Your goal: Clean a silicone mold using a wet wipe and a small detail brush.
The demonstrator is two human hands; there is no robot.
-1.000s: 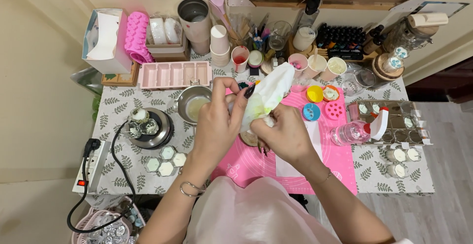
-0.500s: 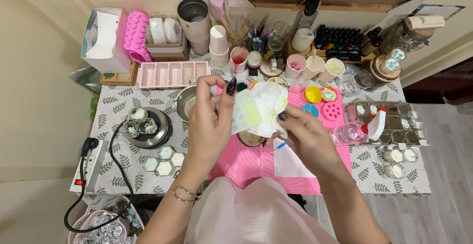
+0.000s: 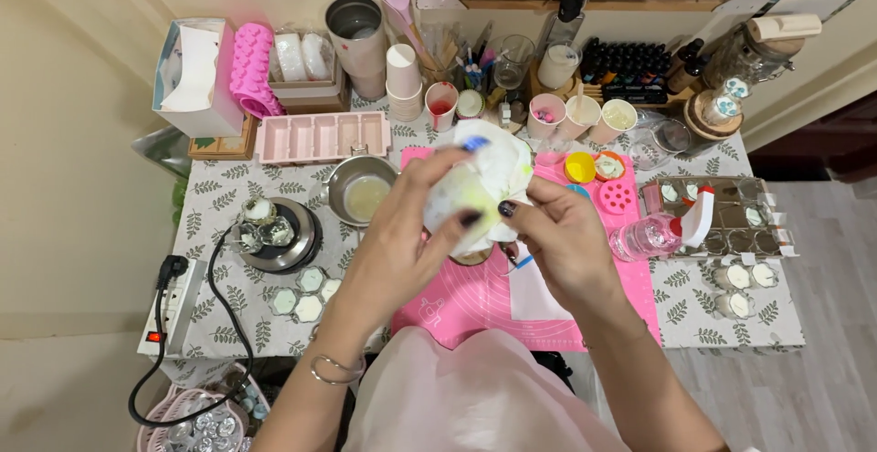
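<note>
Two hands are working one crumpled white wipe over the pink mat mid-worktop: left hand is pinching it in a closed grip, right hand is clamping its lower edge. Four hexagon molds are sitting near the left wrist, one spray bottle is lying just right.

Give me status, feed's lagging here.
Left hand and right hand both grip crumpled white tissue, held above pink mat. Nothing blocking.
</note>
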